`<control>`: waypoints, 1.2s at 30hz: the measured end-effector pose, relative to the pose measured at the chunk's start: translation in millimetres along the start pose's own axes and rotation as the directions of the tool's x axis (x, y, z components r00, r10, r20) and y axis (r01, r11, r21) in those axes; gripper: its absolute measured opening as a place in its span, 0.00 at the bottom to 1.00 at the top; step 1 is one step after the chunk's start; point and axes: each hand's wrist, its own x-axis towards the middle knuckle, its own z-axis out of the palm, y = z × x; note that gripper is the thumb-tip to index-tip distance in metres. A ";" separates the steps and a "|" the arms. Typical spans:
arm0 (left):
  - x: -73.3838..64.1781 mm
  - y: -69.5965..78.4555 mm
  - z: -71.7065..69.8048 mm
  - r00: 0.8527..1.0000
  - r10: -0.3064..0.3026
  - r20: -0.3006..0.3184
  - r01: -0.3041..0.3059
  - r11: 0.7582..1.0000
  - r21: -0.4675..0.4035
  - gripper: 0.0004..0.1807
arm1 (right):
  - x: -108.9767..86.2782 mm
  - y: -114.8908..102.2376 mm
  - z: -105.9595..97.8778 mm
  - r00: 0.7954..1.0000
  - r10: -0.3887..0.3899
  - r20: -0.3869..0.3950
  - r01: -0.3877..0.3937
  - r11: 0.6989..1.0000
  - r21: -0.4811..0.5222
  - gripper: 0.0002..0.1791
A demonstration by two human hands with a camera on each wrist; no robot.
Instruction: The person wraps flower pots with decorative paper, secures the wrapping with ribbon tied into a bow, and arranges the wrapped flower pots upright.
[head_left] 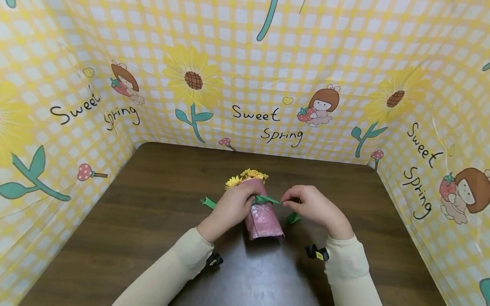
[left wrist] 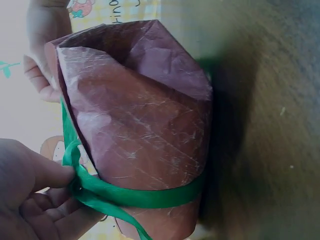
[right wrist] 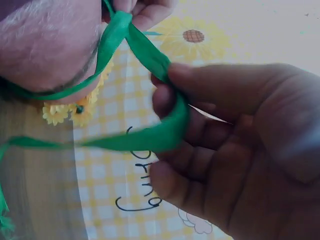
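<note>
A bunch of yellow flowers (head_left: 250,174) wrapped in pink paper (head_left: 266,221) lies on the table, blossoms toward the far side. Round the wrapper's middle runs a green ribbon (left wrist: 150,197), crossed over itself at the front. My left hand (head_left: 234,206) pinches the ribbon at this crossing between thumb and fingers, close against the paper. To the right of the bouquet, my right hand (head_left: 319,208) pinches one ribbon length, drawn out from the crossing. In the right wrist view, the rest of that ribbon (right wrist: 145,139) trails off beyond the fingers. Another ribbon end (head_left: 208,203) sticks out at the left.
The dark wooden table (head_left: 153,221) is enclosed by a yellow checked cloth (head_left: 245,76) behind and at both sides. Black wrist cameras (head_left: 317,253) sit under both sleeves. One loose ribbon end (head_left: 294,218) hangs below the right hand.
</note>
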 end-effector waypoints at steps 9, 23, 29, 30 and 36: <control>-2.7 3.7 -3.2 0.999 -0.037 0.024 0.035 0.997 0.069 0.12 | 15.5 -1.0 27.1 0.994 -0.097 0.055 0.096 0.995 0.014 0.04; -6.4 7.8 -5.2 1.000 0.017 0.022 -0.019 0.994 0.104 0.08 | 34.8 -7.1 60.0 0.980 0.056 -0.193 -0.041 0.996 0.081 0.08; -5.9 8.5 -6.5 0.999 0.003 0.040 -0.007 0.997 0.082 0.07 | 37.2 -7.7 63.4 0.964 -0.012 -0.266 -0.003 0.998 -0.055 0.09; -5.6 8.4 -6.6 0.999 -0.001 0.043 -0.002 0.997 0.080 0.07 | 37.7 -7.7 64.1 0.960 -0.024 -0.278 -0.001 0.996 -0.087 0.09; -4.8 7.7 -6.3 0.998 -0.035 0.057 0.031 0.998 0.058 0.06 | 39.5 -5.3 68.6 0.932 -0.067 -0.355 -0.006 0.980 -0.201 0.12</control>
